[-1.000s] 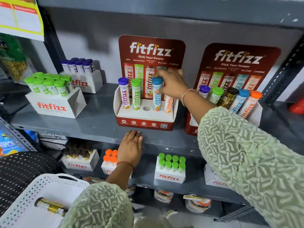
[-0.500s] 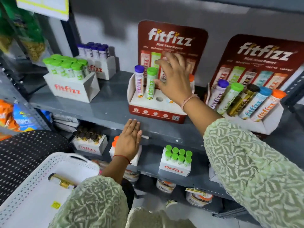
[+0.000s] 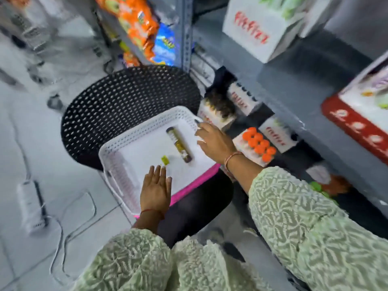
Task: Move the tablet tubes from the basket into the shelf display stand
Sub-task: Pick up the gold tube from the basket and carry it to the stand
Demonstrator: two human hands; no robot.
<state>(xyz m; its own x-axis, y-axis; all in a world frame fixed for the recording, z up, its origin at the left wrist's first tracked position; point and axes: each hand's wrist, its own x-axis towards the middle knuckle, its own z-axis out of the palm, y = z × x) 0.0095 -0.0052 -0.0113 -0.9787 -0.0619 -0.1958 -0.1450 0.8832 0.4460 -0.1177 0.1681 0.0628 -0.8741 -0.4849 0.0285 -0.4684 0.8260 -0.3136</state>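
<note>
Tube [image 3: 179, 144] lies in basket [image 3: 117, 148], between left hand [image 3: 155, 191] and right hand [image 3: 214, 142]; both hands spread, empty.

1. Basket [image 3: 117, 148]: white plastic, walls pierced with small holes, floor smooth and matt.
2. Tube [image 3: 178, 145], lying in the basket near its far right corner: glossy, with a gold and dark label; the blur hides its material.
3. Stool [image 3: 117, 101] under the basket's far edge: black plastic, perforated all over, slight sheen.
4. Sleeves [image 3: 304, 223]: pale green cloth with a raised, rough leafy pattern.
5. Wrist thread on the left hand [image 3: 156, 189]: thin red cord.
6. Shelf [image 3: 294, 80]: grey painted metal, matt.
7. Boxes [image 3: 258, 28] on the shelf: white card with red print, matt.
8. Snack bags [image 3: 144, 24]: glossy orange and blue foil.
9. Floor [image 3: 12, 143]: pale smooth tiles.
</note>
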